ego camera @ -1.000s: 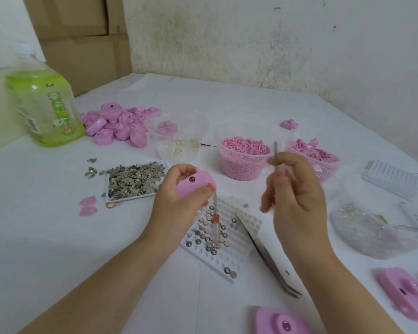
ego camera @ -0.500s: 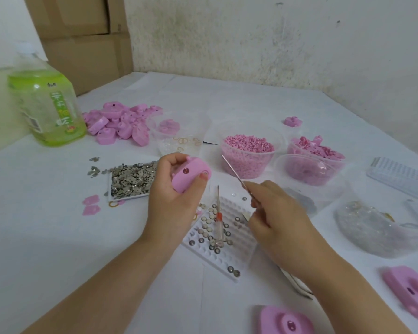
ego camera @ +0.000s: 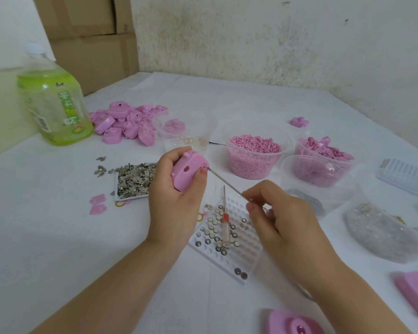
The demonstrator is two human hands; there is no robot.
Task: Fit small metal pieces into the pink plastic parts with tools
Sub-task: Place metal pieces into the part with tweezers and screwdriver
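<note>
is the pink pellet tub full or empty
Full: the pink pellets heap up to the rim of the clear tub.

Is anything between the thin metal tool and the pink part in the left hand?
Nothing visible does. The thin metal tool, pinched by the right hand, has its tip at the pink part, beside the thumb of the left hand.

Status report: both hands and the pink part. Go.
Left hand grips pink part, raised off table. Right hand pinches thin metal tool, tip at the part's edge. Path clear; screwdriver lies on white tray below.
</note>
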